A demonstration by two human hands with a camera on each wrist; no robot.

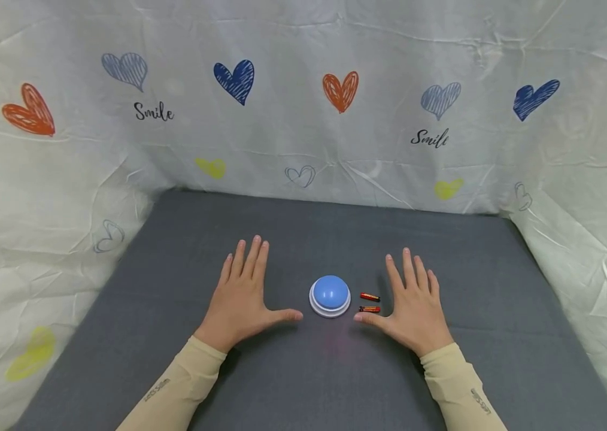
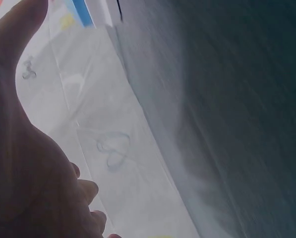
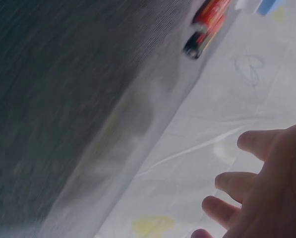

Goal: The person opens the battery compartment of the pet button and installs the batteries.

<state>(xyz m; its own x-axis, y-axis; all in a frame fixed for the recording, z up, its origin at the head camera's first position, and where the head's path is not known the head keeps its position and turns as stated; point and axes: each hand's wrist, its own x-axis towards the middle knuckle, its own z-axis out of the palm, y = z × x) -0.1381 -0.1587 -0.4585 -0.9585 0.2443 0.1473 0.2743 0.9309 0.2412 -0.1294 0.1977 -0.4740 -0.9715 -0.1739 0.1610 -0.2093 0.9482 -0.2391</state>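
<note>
A round push light or button with a blue dome and white base [image 1: 330,294] sits on the dark grey cloth between both hands. Just right of it lie two red and black batteries, an upper one [image 1: 370,297] and a lower one [image 1: 370,309]. My left hand [image 1: 244,302] is spread with straight fingers, its thumb pointing toward the white base. On the other side my right hand [image 1: 413,308] is likewise spread, the thumb tip close by the lower battery. Neither hand holds anything. In the right wrist view the batteries [image 3: 207,22] appear at the top edge.
Grey cloth [image 1: 330,389] covers the table. A white sheet [image 1: 282,137] printed with hearts and the word "Smile" hangs at the back and on both sides. Beige sleeves [image 1: 174,383] cover both forearms.
</note>
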